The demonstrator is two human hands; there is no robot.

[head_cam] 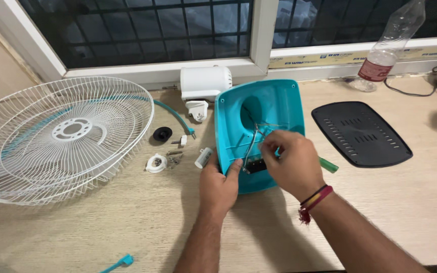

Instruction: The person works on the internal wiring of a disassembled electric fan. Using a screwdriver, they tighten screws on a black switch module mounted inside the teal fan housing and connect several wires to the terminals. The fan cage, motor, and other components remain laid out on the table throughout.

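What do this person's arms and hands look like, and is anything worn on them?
Both forearms are bare, with no sleeves or gloves in view. The right hand has a band of red, yellow and dark threads tied round its wrist, with a small red tassel. The left hand wears nothing.

Both forearms bare — the right hand (292, 162) wears red, yellow and black wrist threads.

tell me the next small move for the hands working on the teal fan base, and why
Probably keep the left hand bracing the teal fan base at its near edge while the right hand eases the pinched wires clear of the round opening. The base stands tilted, the wires run into the cavity, and the green-handled screwdriver is tucked under that hand.
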